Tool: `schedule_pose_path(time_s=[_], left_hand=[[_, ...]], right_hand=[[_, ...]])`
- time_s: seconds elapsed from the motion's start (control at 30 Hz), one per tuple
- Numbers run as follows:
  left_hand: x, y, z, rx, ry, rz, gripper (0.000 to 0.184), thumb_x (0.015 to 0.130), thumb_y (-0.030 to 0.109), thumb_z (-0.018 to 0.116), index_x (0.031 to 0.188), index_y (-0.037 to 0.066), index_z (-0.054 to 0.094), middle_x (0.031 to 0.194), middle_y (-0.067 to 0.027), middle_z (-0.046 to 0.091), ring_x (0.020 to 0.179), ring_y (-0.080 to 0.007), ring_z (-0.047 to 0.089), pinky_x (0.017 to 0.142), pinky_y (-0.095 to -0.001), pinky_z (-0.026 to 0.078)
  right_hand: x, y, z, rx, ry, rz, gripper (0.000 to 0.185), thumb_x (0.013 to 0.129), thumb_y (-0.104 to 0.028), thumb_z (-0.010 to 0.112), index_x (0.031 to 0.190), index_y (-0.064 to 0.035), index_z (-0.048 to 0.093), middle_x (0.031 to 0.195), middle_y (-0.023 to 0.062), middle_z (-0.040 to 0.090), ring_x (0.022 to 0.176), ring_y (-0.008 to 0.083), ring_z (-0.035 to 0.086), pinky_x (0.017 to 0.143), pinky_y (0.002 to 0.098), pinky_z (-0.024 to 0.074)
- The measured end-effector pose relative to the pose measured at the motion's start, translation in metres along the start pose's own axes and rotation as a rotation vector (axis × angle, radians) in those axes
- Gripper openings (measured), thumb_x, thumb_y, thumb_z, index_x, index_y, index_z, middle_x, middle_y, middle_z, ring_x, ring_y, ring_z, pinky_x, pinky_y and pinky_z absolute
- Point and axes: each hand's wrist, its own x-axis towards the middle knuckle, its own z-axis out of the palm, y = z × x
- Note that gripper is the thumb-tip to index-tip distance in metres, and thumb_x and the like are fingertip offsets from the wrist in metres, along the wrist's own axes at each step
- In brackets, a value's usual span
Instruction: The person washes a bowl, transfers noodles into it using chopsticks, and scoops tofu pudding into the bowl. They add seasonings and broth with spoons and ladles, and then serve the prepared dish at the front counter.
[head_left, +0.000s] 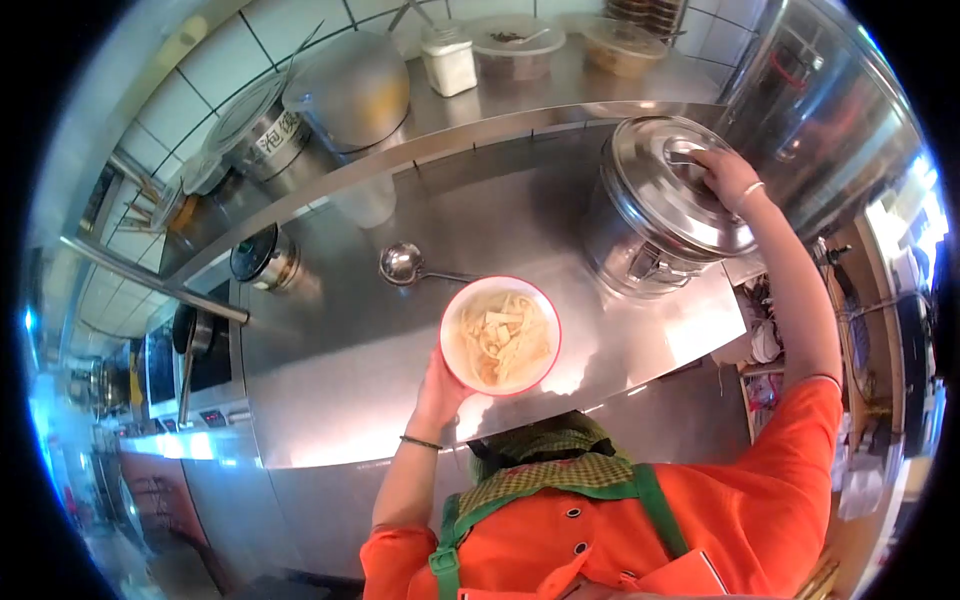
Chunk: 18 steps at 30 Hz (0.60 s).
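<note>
Bowl [453, 332], red-rimmed, hangs mid-frame over the counter [330, 385]; the left hand [441, 392] has its grip around the lower left side. Filling looks well along to me: pale strips [500, 335] cover the inside. At upper right the right hand's [727, 178] grip curls on the lid [645, 165] atop the pot [622, 240]; whether it's opening or closing, I can't tell. There's room between bowl and pot, the counter's near edge just below, the shelf's [450, 146] edge beyond.

Bowl [450, 345] white w/ red rim [559, 336]; strips [500, 335] pale yel; pot [640, 230] silver; apron [545, 482] yel-grn check w/ grn straps [660, 508]; shirt [740, 510] orange
</note>
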Motion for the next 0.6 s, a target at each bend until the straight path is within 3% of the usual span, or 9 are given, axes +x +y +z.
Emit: schedule_pose_path(time_s=[0.13, 0.33, 0.4, 0.43, 0.5, 0.53, 0.57, 0.6], left_hand=[[0.004, -0.004, 0.008, -0.04, -0.038, 0.001, 0.055, 0.093, 0.048, 0.024, 0.138, 0.015, 0.023, 0.139, -0.0091, 0.031, 0.124, -0.0281, 0.038, 0.094, -0.0501, 0.04], [0.014, -0.018, 0.003, -0.057, -0.006, -0.001, 0.059, 0.092, 0.05, 0.027, 0.136, 0.01, 0.027, 0.135, -0.0095, 0.038, 0.119, -0.0258, 0.044, 0.092, -0.0452, 0.043], [0.011, -0.023, -0.018, -0.058, 0.066, 0.113, 0.059, 0.091, 0.051, 0.033, 0.133, 0.01, 0.033, 0.128, -0.0098, 0.045, 0.111, -0.0237, 0.049, 0.09, -0.0438, 0.044], [-0.006, -0.009, -0.01, -0.089, 0.189, 0.28, 0.06, 0.088, 0.053, 0.038, 0.129, 0.008, 0.038, 0.121, -0.0101, 0.05, 0.106, -0.0242, 0.051, 0.09, -0.042, 0.043], [-0.066, 0.019, -0.019, -0.419, 0.094, 0.429, 0.069, 0.085, 0.058, 0.041, 0.128, 0.004, 0.038, 0.124, -0.0107, 0.048, 0.114, -0.0279, 0.046, 0.097, -0.043, 0.037], [-0.09, 0.034, -0.026, -0.414, 0.142, 0.465, 0.073, 0.083, 0.06, 0.041, 0.13, 0.004, 0.035, 0.128, -0.0115, 0.045, 0.117, -0.0286, 0.044, 0.099, -0.0443, 0.035], [-0.109, 0.045, -0.036, -0.398, 0.186, 0.506, 0.066, 0.087, 0.053, 0.041, 0.132, 0.005, 0.033, 0.128, -0.0127, 0.044, 0.117, -0.0281, 0.043, 0.1, -0.0441, 0.034], [-0.124, 0.04, -0.068, -0.152, 0.376, 0.582, 0.05, 0.09, 0.037, 0.044, 0.128, 0.004, 0.039, 0.123, -0.013, 0.05, 0.114, -0.0265, 0.047, 0.097, -0.0425, 0.038]], right_hand=[[-0.028, -0.037, -0.031, 0.015, -0.017, -0.165, 0.042, 0.069, -0.002, 0.054, 0.11, -0.0109, 0.056, 0.089, 0.0129, 0.057, 0.085, 0.0334, 0.053, 0.076, 0.0409, 0.044], [-0.04, -0.183, -0.079, 0.143, 0.061, -0.412, 0.04, 0.069, -0.009, 0.057, 0.108, -0.0148, 0.057, 0.085, 0.0071, 0.057, 0.082, 0.0272, 0.054, 0.073, 0.0368, 0.0464], [-0.034, -0.238, -0.063, 0.213, 0.152, -0.52, 0.034, 0.071, -0.016, 0.057, 0.104, -0.0157, 0.059, 0.083, 0.007, 0.058, 0.082, 0.0258, 0.056, 0.074, 0.0372, 0.0468], [-0.027, -0.268, -0.04, 0.242, 0.114, -0.54, 0.027, 0.073, -0.02, 0.055, 0.098, -0.014, 0.059, 0.082, 0.0077, 0.058, 0.082, 0.0262, 0.056, 0.073, 0.0377, 0.0465], [-0.023, -0.338, -0.005, 0.334, 0.077, -0.617, 0.022, 0.074, -0.018, 0.053, 0.093, -0.0074, 0.058, 0.084, 0.01, 0.058, 0.082, 0.0271, 0.057, 0.073, 0.0389, 0.046], [-0.023, -0.373, 0.017, 0.297, 0.005, -0.624, 0.033, 0.076, -0.022, 0.055, 0.107, -0.0129, 0.055, 0.091, 0.0117, 0.058, 0.089, 0.0284, 0.056, 0.075, 0.0418, 0.0452], [-0.021, -0.406, 0.046, 0.375, 0.015, -0.679, 0.034, 0.077, -0.022, 0.054, 0.11, -0.0119, 0.053, 0.094, 0.0124, 0.057, 0.092, 0.0288, 0.055, 0.077, 0.0419, 0.0447], [-0.02, -0.434, 0.072, 0.456, 0.023, -0.736, 0.035, 0.078, -0.021, 0.054, 0.112, -0.0108, 0.052, 0.096, 0.0131, 0.056, 0.094, 0.0291, 0.055, 0.08, 0.0419, 0.0442]])
